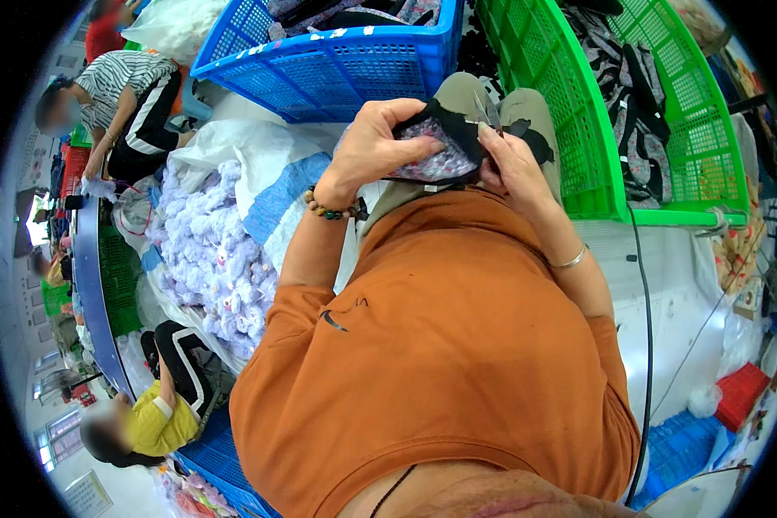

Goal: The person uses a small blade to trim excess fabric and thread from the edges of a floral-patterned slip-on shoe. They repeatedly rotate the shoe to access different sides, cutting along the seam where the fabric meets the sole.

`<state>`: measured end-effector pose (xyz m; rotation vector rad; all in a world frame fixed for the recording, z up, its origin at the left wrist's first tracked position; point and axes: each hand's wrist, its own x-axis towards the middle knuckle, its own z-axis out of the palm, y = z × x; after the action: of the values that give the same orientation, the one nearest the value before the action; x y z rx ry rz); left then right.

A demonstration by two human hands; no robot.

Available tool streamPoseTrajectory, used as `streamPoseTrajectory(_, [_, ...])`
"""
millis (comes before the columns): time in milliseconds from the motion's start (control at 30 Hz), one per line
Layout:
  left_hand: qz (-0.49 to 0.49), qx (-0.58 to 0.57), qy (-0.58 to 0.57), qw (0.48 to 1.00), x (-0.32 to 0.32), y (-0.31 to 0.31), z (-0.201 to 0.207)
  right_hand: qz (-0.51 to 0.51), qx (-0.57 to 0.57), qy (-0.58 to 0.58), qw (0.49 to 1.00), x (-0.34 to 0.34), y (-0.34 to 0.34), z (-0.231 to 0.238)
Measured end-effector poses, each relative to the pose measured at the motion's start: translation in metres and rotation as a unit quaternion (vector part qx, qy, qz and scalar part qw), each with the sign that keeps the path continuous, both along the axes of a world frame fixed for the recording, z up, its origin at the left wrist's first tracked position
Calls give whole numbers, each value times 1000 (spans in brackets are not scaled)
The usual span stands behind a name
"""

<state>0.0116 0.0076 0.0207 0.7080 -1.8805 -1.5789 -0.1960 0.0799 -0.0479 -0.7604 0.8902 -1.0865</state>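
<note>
My left hand (373,148) grips a sewn fabric piece (451,161), black along its edge with a speckled grey-pink patch. The thumb presses on the patch and the fingers curl round the top. My right hand (516,166) is closed at the piece's right edge, holding scissors (485,110) whose slim metal blades point up and away from me. The palm hides their handles. All of this is just above my lap, over my olive trousers (460,91). A black scrap (533,140) lies on my right knee.
Beyond my knees stands a blue crate (337,82) of similar pieces. A green crate (570,112) at right holds more. On the left, a big white sack (233,142) spills fluffy lilac items (211,250). Two people sit at far left. A black cable (646,328) runs along my right.
</note>
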Motion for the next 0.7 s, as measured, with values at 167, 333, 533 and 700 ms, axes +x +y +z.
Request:
streamPoseTrajectory(167, [-56,47,-16,997,8,-2,1,-109,-180,212,954,7,9,19])
streamPoseTrajectory(333, [-118,39,-70,990,6,-5,4,-58,-255,233,937,10,17,38])
streamPoseTrajectory(533, [-170,122,-53,976,15,-11,-4,-3,-100,-60,993,5,17,56])
streamPoseTrajectory(700, [-163,145,34,975,22,-14,-7,-125,-325,369,862,-2,16,33])
